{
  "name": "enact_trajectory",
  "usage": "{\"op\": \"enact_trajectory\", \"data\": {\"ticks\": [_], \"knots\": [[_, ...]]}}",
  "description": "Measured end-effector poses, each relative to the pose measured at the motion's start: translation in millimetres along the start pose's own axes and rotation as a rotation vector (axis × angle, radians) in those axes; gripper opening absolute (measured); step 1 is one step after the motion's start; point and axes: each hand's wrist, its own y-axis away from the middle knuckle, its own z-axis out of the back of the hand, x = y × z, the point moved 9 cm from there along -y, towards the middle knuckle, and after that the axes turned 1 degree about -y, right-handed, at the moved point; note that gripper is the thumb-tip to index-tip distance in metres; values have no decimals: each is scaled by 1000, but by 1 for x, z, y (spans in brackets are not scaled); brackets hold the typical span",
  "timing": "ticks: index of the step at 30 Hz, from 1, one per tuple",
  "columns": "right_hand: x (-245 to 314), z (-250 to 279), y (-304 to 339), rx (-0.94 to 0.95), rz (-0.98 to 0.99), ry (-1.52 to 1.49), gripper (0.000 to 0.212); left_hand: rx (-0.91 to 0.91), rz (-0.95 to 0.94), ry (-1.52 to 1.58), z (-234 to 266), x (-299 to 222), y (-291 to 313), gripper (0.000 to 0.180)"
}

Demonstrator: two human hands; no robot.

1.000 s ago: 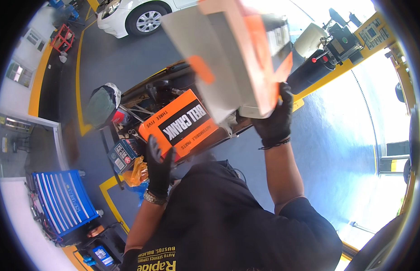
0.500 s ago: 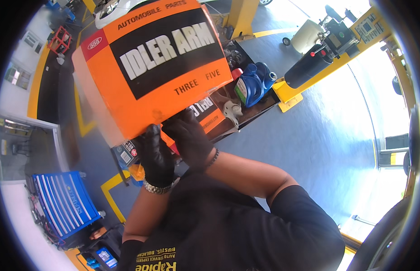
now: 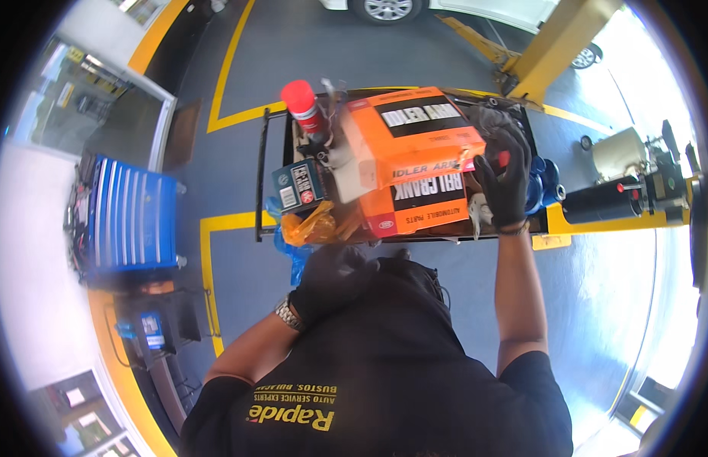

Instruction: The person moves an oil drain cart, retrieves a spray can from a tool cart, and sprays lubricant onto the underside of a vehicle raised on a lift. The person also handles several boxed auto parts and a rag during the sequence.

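Both my hands wear black gloves. An orange cardboard box with a black panel rests, slightly turned, on a second orange cardboard box. At the upper box's right corner, my right hand has its thumb on the near side and its fingers round the far side. My left hand is off the boxes, close in front of my belly; its fingers are blurred and dark against my shirt. Left of the boxes stands a red-capped spray can. A small dark box and an orange plastic bag lie near it.
The boxes sit on a dark metal cart. Blue plastic jugs stand at its right end. A yellow lift post rises beyond, near an air compressor. A blue tool chest stands at left, a white car at the back.
The orange box has moved from up close, held in both hands, down onto the other box. My left hand has come off it toward my belly. The view has shifted too.
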Motion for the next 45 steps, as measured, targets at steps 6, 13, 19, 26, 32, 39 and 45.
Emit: {"op": "enact_trajectory", "data": {"ticks": [6, 13, 19, 26, 32, 39, 45], "knots": [[-98, -123, -48, 564, -322, 64, 47, -184, 216, 119, 28, 34, -6, 19], [-144, -146, 67, 654, -1283, -1208, 47, -292, 206, 552, -41, 65, -17, 96], [-139, -63, 83, 595, -358, -296, 75, -322, 333, 923, -56, 71, -62, 92], [-66, -39, 138, 42, -959, -1142, 79, -439, 44, 604, -59, 20, -82, 87], [19, -42, 126, 210, -677, -1034, 81, -590, -186, 241, -11, 12, -94, 46], [-112, -28, 172, 583, -618, 144, 61, -541, -94, 696, 55, 13, -88, 46], [-182, -100, 166, 853, -554, 37, 66, -428, -39, 650, 59, 11, -61, 50]]}}
